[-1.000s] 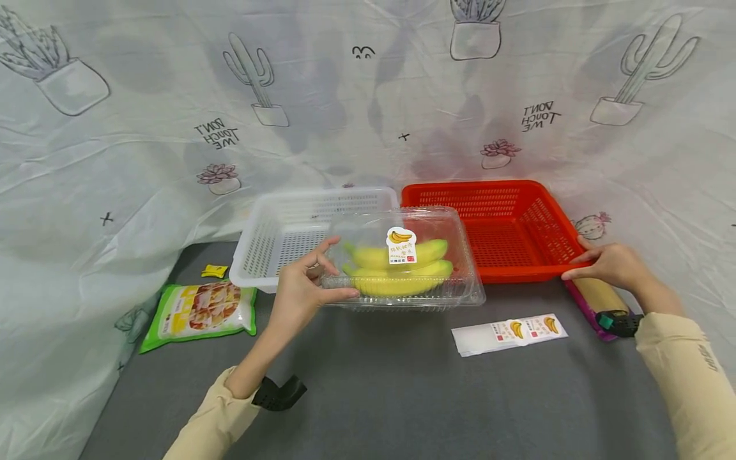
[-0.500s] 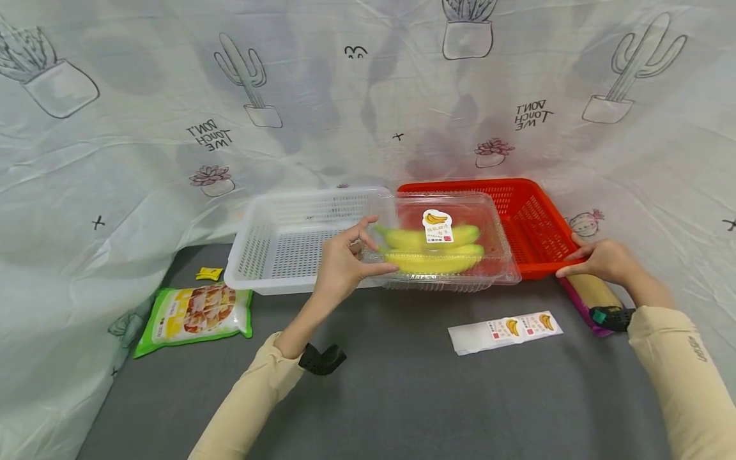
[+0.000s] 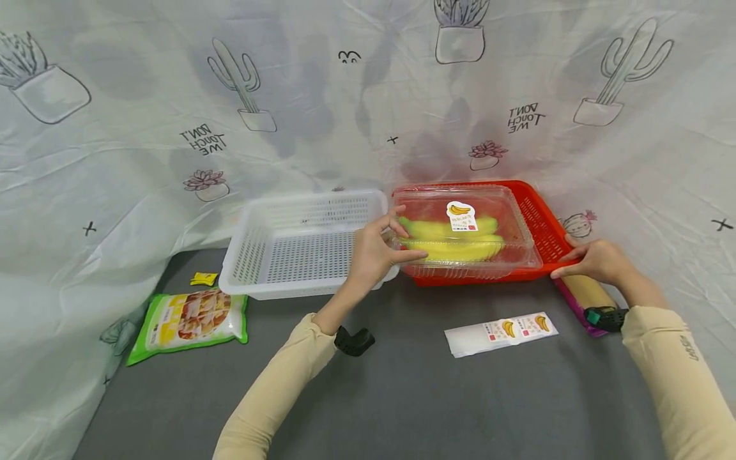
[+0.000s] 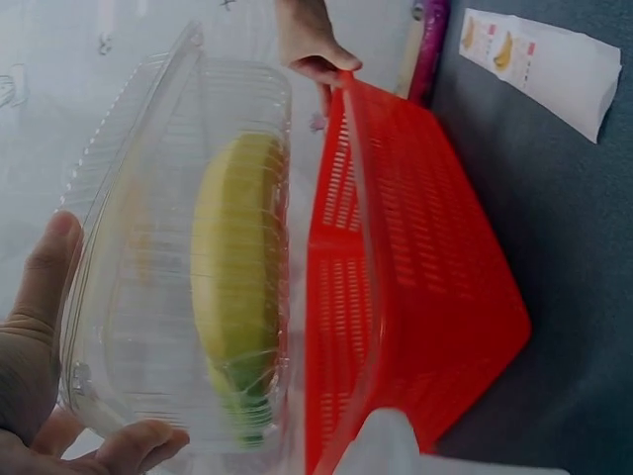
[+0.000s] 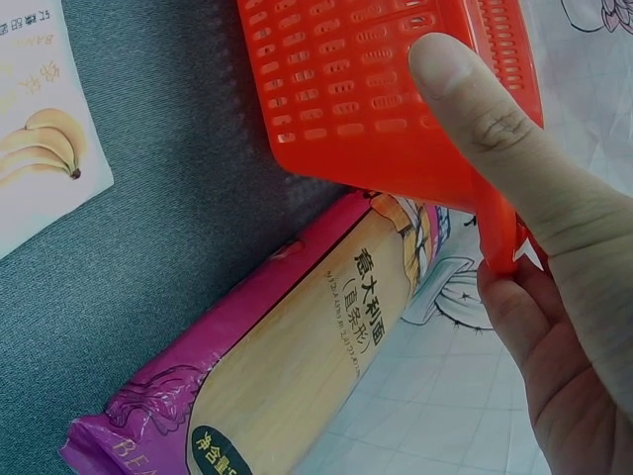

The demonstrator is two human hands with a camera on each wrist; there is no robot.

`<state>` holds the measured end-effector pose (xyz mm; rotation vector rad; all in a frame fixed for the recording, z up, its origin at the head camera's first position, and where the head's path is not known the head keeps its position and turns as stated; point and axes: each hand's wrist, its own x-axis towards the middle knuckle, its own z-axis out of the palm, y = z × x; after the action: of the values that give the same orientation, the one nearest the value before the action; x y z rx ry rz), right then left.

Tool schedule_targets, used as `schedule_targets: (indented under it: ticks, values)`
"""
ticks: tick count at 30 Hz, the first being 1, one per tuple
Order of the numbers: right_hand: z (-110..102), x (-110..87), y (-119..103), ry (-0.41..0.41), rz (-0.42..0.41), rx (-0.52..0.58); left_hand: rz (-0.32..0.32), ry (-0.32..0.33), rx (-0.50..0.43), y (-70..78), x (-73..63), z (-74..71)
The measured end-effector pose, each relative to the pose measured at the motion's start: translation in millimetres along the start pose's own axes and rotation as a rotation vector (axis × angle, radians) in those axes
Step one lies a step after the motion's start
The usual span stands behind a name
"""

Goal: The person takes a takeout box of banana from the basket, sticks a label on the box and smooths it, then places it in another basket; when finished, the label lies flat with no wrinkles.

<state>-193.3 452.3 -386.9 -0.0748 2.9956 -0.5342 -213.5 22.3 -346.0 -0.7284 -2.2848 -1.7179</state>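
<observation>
A clear plastic clamshell box (image 3: 517, 252) with two yellow bananas (image 3: 454, 250) inside hangs over the red basket (image 3: 554, 239); a banana label (image 3: 462, 217) is stuck on its lid. My left hand (image 3: 370, 259) grips the box by its left end, thumb near the front and fingers behind. In the left wrist view the box (image 4: 158, 327) is tilted and above the basket's rim (image 4: 361, 198). With thumb and fingers, my right hand (image 3: 600, 263) pinches the basket's right front rim. The right wrist view shows the thumb on one side of that rim and fingers on the other.
Left of the red basket stands a white basket (image 3: 305, 287). A green-edged food bag (image 3: 195, 322) and a small yellow packet (image 3: 204, 278) lie at the left. A sheet of banana labels (image 3: 500, 333) lies in front, and a purple spaghetti pack (image 5: 297, 356) beside the red basket.
My left hand has carried the box of bananas rightward and slightly back, from in front of both baskets to over the red one. The right hand keeps its hold on the rim.
</observation>
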Motion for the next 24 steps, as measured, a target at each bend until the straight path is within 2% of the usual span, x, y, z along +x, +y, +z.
schedule_targets:
  ticks: [5,11,14,20,24]
  values:
    - [1.1,0.1,-0.4,0.007,0.002,0.002,0.002,0.015,0.037,-7.4,13.4,16.1]
    - [1.7,-0.5,-1.9,0.026,-0.021,-0.003,-0.048,0.003,0.029,-21.3,30.3,34.5]
    - [2.3,-2.0,-2.8,0.034,-0.014,0.013,-0.062,-0.002,0.055,-29.6,37.0,42.7]
    - [2.0,-2.6,-1.5,0.037,-0.006,0.039,-0.094,0.031,0.114,-44.3,48.5,57.9]
    - [1.4,-2.2,0.0,0.032,-0.003,0.042,-0.113,0.040,0.121,-51.0,53.0,66.5]
